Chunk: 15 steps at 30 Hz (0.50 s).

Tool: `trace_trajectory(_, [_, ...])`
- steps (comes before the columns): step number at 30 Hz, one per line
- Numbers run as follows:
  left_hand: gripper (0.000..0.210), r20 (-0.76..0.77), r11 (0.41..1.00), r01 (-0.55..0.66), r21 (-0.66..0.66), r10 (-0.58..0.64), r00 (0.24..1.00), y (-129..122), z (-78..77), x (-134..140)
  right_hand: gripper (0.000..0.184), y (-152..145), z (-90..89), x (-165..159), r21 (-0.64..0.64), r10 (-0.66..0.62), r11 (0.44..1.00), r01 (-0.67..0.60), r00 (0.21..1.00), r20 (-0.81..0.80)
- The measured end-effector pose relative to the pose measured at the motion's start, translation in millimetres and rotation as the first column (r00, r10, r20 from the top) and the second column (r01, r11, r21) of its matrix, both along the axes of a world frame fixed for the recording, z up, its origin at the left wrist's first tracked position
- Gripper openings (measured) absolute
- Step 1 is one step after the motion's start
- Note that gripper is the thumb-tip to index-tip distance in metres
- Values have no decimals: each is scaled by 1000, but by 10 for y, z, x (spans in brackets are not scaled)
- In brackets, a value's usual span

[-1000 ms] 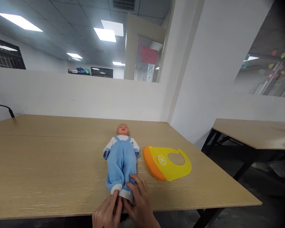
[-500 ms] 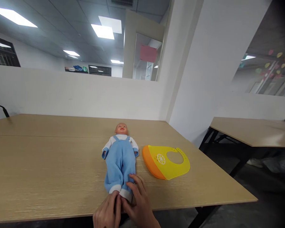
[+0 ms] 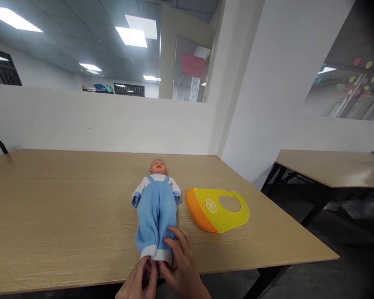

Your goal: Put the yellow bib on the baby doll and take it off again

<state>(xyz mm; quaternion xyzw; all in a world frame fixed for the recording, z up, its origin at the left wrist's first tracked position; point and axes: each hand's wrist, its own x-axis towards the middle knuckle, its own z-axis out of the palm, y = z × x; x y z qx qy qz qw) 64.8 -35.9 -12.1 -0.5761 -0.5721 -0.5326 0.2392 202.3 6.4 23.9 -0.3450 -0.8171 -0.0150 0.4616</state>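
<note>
A baby doll [image 3: 157,203] in light blue overalls with white cuffs and a white top lies on its back, head away from me. At its feet, my left hand [image 3: 137,282] is closed, thumb and fingers bent around the foot end below the left-hand white cuff. My right hand [image 3: 185,265] grips the other leg's lower end, its fingers curved over the blue cloth and its thumb by the cuff. The doll's feet are hidden by my hands. A yellow bib [image 3: 220,209] with an orange pocket lies flat to the right of the doll, apart from both hands.
The wooden table [image 3: 75,224] ends just in front of me and slopes off to its right edge. A white wall [image 3: 137,128] stands behind it. Off to the right is a second table [image 3: 324,166]. A black cable [image 3: 1,145] pokes in at the left.
My left hand has shifted slightly left and down, its thumb and forefinger now farther apart near the cuff. My right hand stays nearly in place; the view has shifted a little.
</note>
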Motion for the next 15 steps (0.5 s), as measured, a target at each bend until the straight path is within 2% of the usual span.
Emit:
trace_trajectory(3, [22,-55,1000,-1,6,1,998,5,46,-35,42,-1,1,-5,-6,4,1000,-4,1000,3])
trace_trajectory(7, [30,15,997,71,-43,-71,997,18,61,-29,42,-12,-2,-9,-19,-4,1000,4,1000,7])
trace_trajectory(15, [20,62,999,50,10,-50,997,41,-157,32,43,3,-22,-1,-18,-7,1000,7,1000,14])
